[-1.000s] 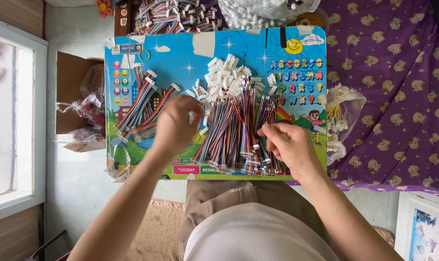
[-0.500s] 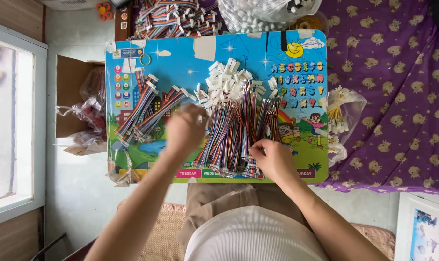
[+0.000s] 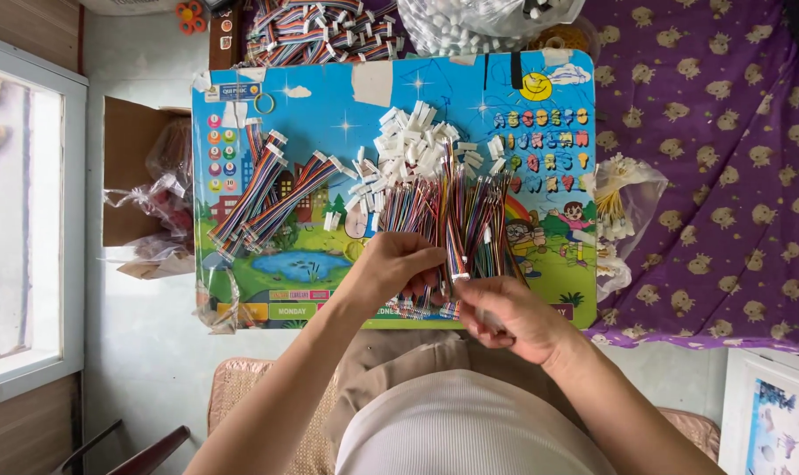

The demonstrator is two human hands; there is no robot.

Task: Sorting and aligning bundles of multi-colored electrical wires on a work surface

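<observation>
A big heap of multicoloured ribbon cables with white plug connectors (image 3: 435, 189) lies on a colourful picture board (image 3: 329, 105) on my lap. My left hand (image 3: 395, 268) has its fingers curled into the near ends of the cables. Close to the board's front edge, my right hand (image 3: 514, 315) pinches one thin cable between its fingertips, touching the left hand. Two sorted bundles of the same cables (image 3: 272, 189) lie slanted on the board's left half.
More cable bundles (image 3: 316, 31) and a clear bag of white connectors (image 3: 479, 22) sit beyond the board. A plastic bag of parts (image 3: 619, 211) rests on the purple patterned cloth (image 3: 725, 158) at right. A cardboard box (image 3: 140, 189) stands at left by a window.
Both hands have drawn back toward me, from the middle of the cable heap to its near ends, and have come together. The right hand now pinches a single cable.
</observation>
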